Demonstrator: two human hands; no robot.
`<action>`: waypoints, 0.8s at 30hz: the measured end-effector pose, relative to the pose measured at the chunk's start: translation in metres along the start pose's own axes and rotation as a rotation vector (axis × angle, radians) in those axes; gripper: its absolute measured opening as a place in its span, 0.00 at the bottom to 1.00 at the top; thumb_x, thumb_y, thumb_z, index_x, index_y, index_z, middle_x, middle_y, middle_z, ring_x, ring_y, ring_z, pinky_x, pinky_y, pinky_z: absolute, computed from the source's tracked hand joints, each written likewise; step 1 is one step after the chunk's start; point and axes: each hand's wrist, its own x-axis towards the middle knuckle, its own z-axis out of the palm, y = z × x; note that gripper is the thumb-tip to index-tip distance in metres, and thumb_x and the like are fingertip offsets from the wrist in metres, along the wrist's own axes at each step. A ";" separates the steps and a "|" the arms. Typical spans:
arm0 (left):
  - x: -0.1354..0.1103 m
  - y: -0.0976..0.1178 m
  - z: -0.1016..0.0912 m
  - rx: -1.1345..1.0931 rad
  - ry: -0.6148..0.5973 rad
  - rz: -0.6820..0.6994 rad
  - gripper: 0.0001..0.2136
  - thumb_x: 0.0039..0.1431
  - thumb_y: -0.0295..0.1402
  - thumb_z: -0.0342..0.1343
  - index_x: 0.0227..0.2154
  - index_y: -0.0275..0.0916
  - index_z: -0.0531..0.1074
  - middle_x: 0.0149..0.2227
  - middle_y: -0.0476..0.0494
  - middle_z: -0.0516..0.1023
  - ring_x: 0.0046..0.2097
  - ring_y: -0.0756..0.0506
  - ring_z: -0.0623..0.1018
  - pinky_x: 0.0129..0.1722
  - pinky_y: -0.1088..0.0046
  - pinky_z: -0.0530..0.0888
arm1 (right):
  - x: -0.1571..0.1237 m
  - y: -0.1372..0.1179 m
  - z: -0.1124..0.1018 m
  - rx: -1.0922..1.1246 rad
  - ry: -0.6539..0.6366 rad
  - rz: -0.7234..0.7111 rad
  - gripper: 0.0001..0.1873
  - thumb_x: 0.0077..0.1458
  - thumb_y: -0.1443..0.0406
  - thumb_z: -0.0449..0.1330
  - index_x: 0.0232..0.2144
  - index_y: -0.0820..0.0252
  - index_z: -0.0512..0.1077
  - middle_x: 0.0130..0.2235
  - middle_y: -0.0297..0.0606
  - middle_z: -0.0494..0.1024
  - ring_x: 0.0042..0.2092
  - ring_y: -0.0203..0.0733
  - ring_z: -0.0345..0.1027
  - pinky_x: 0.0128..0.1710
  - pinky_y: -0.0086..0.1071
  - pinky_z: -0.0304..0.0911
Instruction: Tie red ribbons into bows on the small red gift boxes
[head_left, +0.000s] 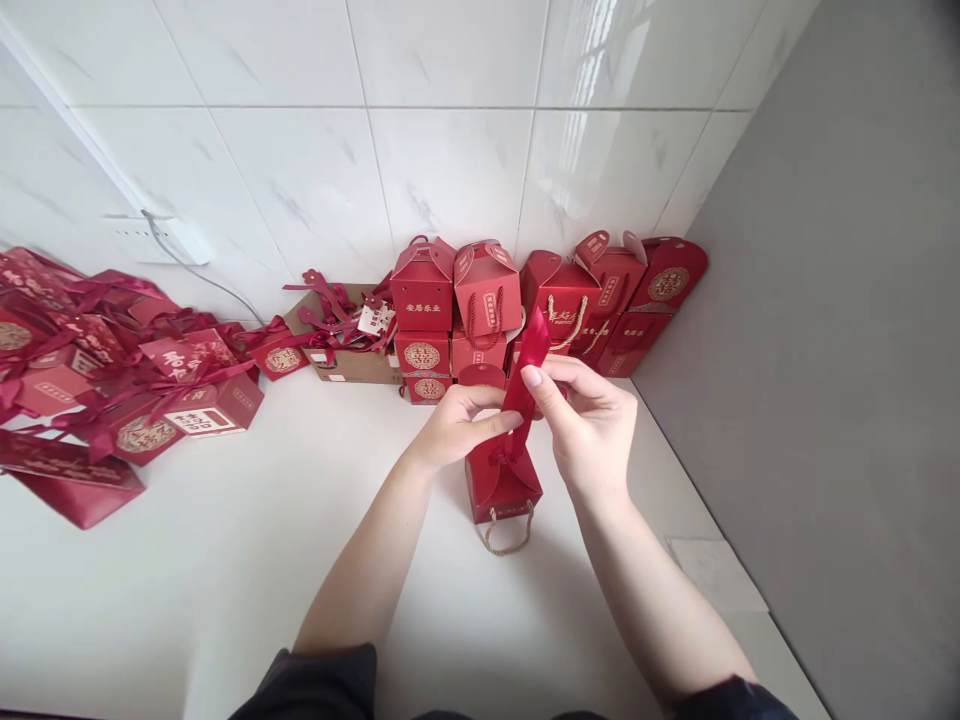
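A small red gift box (pixel 504 485) stands on the white table in front of me, its top flaps folded together and a twisted rope handle (pixel 508 550) hanging at its near side. A shiny red ribbon (pixel 534 345) rises from the top of the box. My left hand (pixel 469 425) pinches the ribbon low down, just above the box, between thumb and fingers. Higher up, my right hand (pixel 589 415) grips the same ribbon with thumb and forefinger. Part of the ribbon is hidden behind my fingers.
Stacked red boxes (pixel 422 300) line the tiled wall. Beside them a brown cardboard box (pixel 352 365) holds ribbons and tags. A heap of ribboned red boxes (pixel 142 420) covers the left side. A grey panel (pixel 825 350) bounds the right. A cable (pixel 202 275) hangs from a socket.
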 end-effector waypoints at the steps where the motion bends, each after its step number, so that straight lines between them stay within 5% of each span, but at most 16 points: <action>1: 0.000 0.000 0.002 0.013 0.019 -0.012 0.12 0.56 0.42 0.63 0.34 0.38 0.81 0.30 0.45 0.81 0.34 0.46 0.79 0.39 0.69 0.74 | 0.001 -0.001 0.000 0.001 0.003 -0.002 0.03 0.53 0.62 0.67 0.30 0.54 0.80 0.36 0.36 0.81 0.42 0.45 0.75 0.47 0.44 0.70; 8: -0.001 0.014 0.014 -0.037 0.147 -0.007 0.12 0.53 0.41 0.65 0.25 0.37 0.80 0.29 0.44 0.82 0.34 0.44 0.81 0.35 0.69 0.76 | 0.007 -0.006 0.002 -0.018 0.028 0.004 0.06 0.51 0.61 0.68 0.32 0.54 0.77 0.34 0.35 0.81 0.37 0.43 0.76 0.40 0.40 0.73; 14: -0.001 0.018 0.018 0.012 0.186 -0.017 0.11 0.54 0.42 0.64 0.25 0.39 0.81 0.28 0.45 0.82 0.33 0.44 0.80 0.32 0.69 0.76 | 0.009 -0.017 -0.001 -0.023 -0.002 -0.048 0.27 0.52 0.61 0.68 0.53 0.47 0.66 0.41 0.37 0.81 0.42 0.44 0.76 0.41 0.39 0.73; 19: -0.001 0.015 0.018 0.086 0.252 0.001 0.14 0.54 0.45 0.63 0.23 0.38 0.79 0.24 0.47 0.77 0.29 0.46 0.77 0.29 0.70 0.73 | 0.005 -0.009 -0.014 -0.255 -0.190 0.010 0.09 0.54 0.58 0.66 0.35 0.55 0.77 0.38 0.37 0.81 0.40 0.44 0.75 0.39 0.37 0.71; 24: -0.006 0.005 0.007 -0.015 0.171 -0.010 0.09 0.56 0.39 0.63 0.35 0.38 0.76 0.29 0.47 0.78 0.32 0.48 0.78 0.35 0.71 0.74 | 0.001 -0.003 -0.017 -0.316 -0.191 0.001 0.07 0.56 0.59 0.64 0.30 0.56 0.77 0.32 0.34 0.80 0.35 0.40 0.74 0.38 0.35 0.69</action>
